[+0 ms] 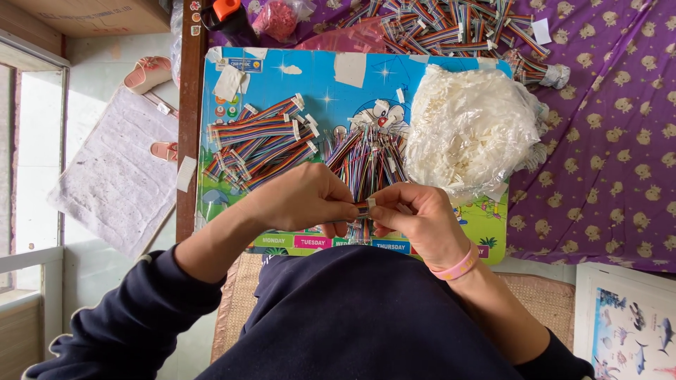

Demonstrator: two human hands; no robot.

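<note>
Seated over a blue cartoon-printed lap board (436, 218), a person pinches the end of a short rainbow-coloured ribbon cable (360, 207) between both hands just above the lap. The left hand (303, 200) is closed around the cable's body; the right hand (415, 214), with a pink band (456, 267) at the wrist, grips a small white plastic connector housing (370, 203) at the cable's tip with thumb and forefinger. The step in hand appears to be seating that housing on the wire ends; the next move likely calls for a firm, square push so all the wires go in together.

On the board lie two loose heaps of cables: one pile with white housings fitted (260, 141) at the left, one fanned bundle (366, 158) in the middle, too many in each to count. One clear plastic bag of white housings (472, 127) sits at the right. A third heap of cables (451, 28) rests on the purple patterned cloth (605, 141) beyond. One orange-capped bottle (229, 17) stands at the board's far edge.
</note>
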